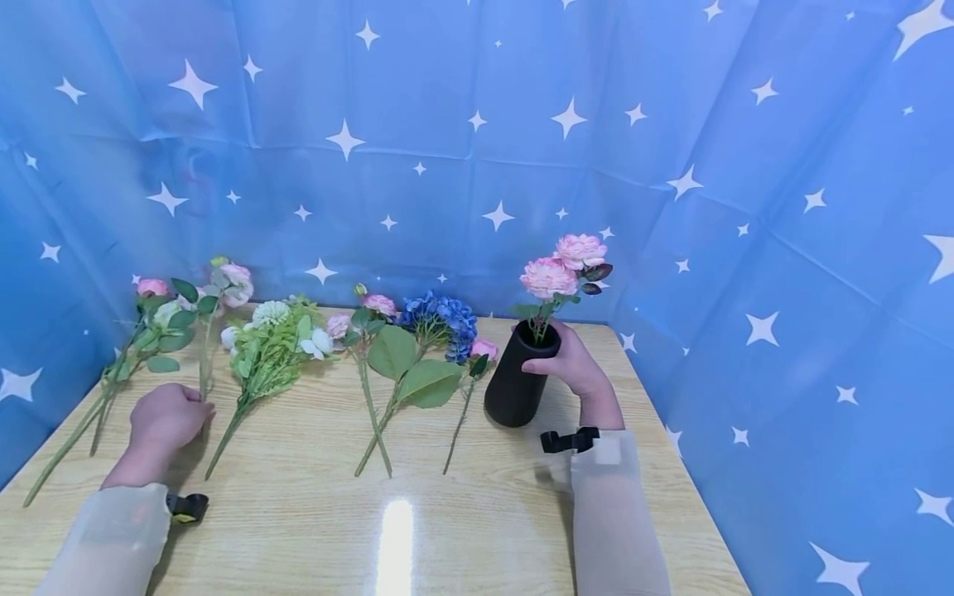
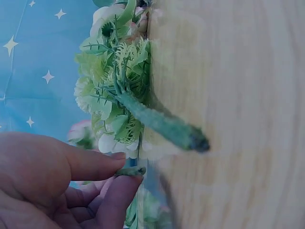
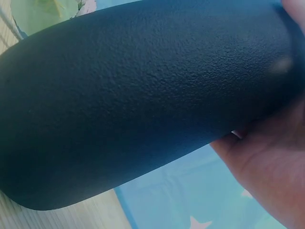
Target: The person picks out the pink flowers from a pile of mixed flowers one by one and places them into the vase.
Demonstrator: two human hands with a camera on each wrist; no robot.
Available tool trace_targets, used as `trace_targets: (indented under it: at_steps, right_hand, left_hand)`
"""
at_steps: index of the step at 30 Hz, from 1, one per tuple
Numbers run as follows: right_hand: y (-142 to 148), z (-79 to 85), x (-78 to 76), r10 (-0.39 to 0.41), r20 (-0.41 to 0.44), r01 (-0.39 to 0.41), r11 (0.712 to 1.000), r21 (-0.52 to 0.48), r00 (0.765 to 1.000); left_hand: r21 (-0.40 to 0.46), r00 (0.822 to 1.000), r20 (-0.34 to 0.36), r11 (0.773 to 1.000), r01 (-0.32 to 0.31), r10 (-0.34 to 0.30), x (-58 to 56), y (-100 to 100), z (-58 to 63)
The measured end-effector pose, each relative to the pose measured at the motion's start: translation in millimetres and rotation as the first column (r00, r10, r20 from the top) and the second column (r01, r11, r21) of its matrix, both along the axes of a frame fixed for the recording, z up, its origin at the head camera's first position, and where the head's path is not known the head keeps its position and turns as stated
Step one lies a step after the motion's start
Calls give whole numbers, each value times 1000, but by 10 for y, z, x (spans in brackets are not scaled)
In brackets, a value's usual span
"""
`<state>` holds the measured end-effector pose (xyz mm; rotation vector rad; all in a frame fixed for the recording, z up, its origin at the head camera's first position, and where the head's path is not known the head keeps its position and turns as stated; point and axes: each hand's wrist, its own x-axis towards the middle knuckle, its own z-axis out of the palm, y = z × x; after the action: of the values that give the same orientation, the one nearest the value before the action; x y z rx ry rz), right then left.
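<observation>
My left hand point(image 1: 167, 418) pinches the stem point(image 2: 131, 171) of a pale pink flower point(image 1: 237, 285) between thumb and finger, near the stem's cut end. That flower's head lies toward the back left of the table. On the right, my right hand point(image 1: 577, 364) grips a black vase point(image 1: 514, 381) near its rim, thumb across the front. The vase leans, and its textured side fills most of the right wrist view. Two pink peonies point(image 1: 550, 278) with green and dark leaves stand in its mouth; their lower stems are hidden inside.
Left of my left hand lies a pink rose point(image 1: 152, 287) on a long stem. A green-and-white bunch point(image 1: 270, 356) is just to its right. A blue hydrangea point(image 1: 445, 321) with broad leaves, a pink flower point(image 1: 380, 305) and a pink rosebud point(image 1: 484, 348) lie mid-table. Blue star-printed curtain point(image 1: 417, 108) borders the table.
</observation>
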<state>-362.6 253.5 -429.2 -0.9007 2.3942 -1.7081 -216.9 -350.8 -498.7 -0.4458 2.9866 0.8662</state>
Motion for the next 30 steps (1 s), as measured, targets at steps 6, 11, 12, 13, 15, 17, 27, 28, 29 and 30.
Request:
trace_targets:
  at_steps: [6,11,12,13,15,17,27,28,29,30]
  right_hand:
    - [-31,-14,-8,7,9,-6,1000,-28,1000]
    - [-23,27,-3,-56,-19,57,998,19,998]
    - [-20,37,-1,-74,-27,74,997,30,997]
    - [-19,46,-1,-86,-35,88,995,38,996]
    - [-16,48,-2,-95,-41,96,994,44,995]
    - [-15,34,-4,-89,-44,91,995,42,995]
    - [107,28,15,-266,-26,261,957,-124,964]
    - [113,33,19,-290,-22,282,945,-165,957]
    - [115,41,23,-307,-24,296,932,-210,951]
    - [117,49,30,-321,-21,304,916,-262,947]
  left_hand:
    - [22,993,-86,996,-81,83,-1,22,-8]
    - [71,977,-163,990,-124,135,-45,118,-28]
    - [86,973,-175,987,-134,148,-57,139,-31]
    - [109,969,-182,983,-148,166,-69,158,-33]
    - [167,963,-174,970,-176,205,-83,186,-23]
    - [180,958,-182,966,-188,220,-92,188,0]
    - [154,954,-269,984,-95,134,-231,332,206]
    - [159,951,-279,983,-89,132,-250,362,228]
    - [162,949,-287,983,-88,132,-269,393,247]
    - [170,947,-292,982,-84,131,-284,424,263]
